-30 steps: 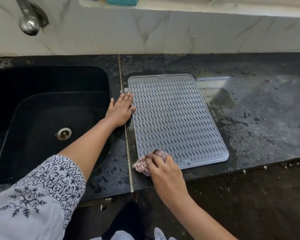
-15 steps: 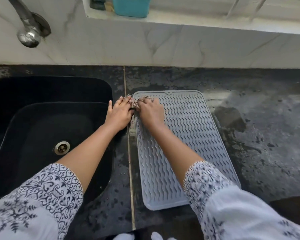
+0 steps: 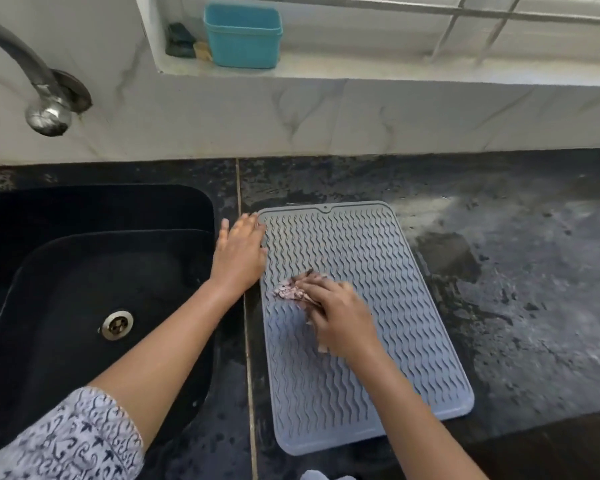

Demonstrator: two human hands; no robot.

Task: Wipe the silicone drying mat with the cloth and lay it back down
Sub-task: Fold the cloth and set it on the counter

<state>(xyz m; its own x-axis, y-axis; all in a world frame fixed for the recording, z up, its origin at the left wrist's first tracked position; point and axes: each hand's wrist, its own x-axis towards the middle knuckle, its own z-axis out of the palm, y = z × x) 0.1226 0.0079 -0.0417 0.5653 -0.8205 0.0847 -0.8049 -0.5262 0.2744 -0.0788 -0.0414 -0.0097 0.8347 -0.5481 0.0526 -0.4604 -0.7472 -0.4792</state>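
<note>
A grey silicone drying mat (image 3: 371, 306) with wavy ridges lies flat on the dark stone counter, right of the sink. My right hand (image 3: 343, 320) presses a crumpled pinkish cloth (image 3: 291, 291) onto the mat's left middle; most of the cloth is hidden under the hand. Fingers spread, my left hand (image 3: 239, 252) rests flat against the mat's far left edge and holds nothing.
A black sink (image 3: 94, 296) with a metal drain sits to the left, under a tap (image 3: 45, 112) on the wall. The wet dark counter (image 3: 516, 289) stretches right of the mat. A blue tub (image 3: 243, 36) stands on the window ledge behind.
My right hand swept the cloth from the mat's near left corner up to its far left corner, then back toward the middle. The left hand stayed at the mat's left edge.
</note>
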